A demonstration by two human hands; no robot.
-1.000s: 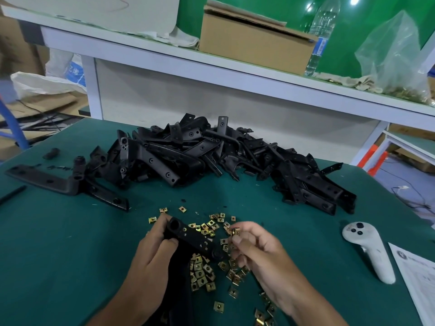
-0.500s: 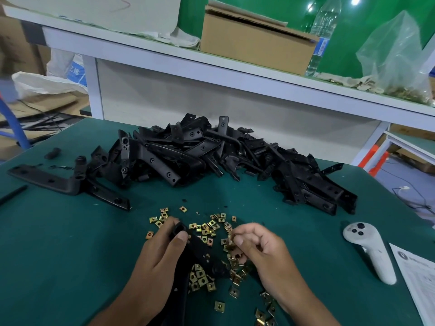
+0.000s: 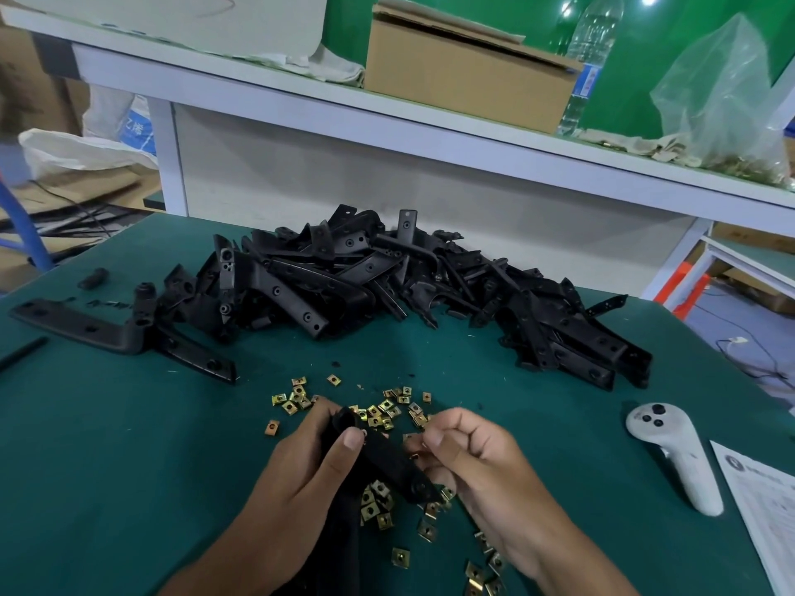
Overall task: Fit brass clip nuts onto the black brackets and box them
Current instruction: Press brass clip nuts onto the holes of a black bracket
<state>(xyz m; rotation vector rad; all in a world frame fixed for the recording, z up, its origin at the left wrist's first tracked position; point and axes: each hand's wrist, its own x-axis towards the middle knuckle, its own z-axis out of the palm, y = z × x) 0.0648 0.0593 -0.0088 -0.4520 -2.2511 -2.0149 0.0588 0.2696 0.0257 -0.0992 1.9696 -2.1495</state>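
Since a moment ago my right hand [image 3: 469,462] has lifted off the scattered brass nuts [image 3: 378,496] and drawn in toward the black bracket [image 3: 387,462], and my left hand [image 3: 309,466] has shifted its hold so the thumb now lies across the bracket's upper end. My left fingers are curled round that bracket, gripping it low in the middle of the frame, with its far end slanting down to the right. My right fingers are bent and bunched together, thumb against forefinger, right beside the bracket's edge; something small and brass-coloured seems to sit at the fingertips, but I cannot tell for sure that I am pinching a nut. The loose nuts lie on the green table [image 3: 107,466] around and under my hands, some above the bracket, more below it toward the bottom edge. The big pile of black brackets [image 3: 387,286] stretches across the middle of the frame, well apart from my hands, with one long bracket [image 3: 116,333] lying alone at the left. At the lower right lie a white controller [image 3: 675,458] and, touching the frame's edge, a printed sheet [image 3: 761,509]. Up on the white shelf [image 3: 430,135] at the top stand a cardboard box [image 3: 464,75], a water bottle [image 3: 589,58] and a clear plastic bag [image 3: 727,96].
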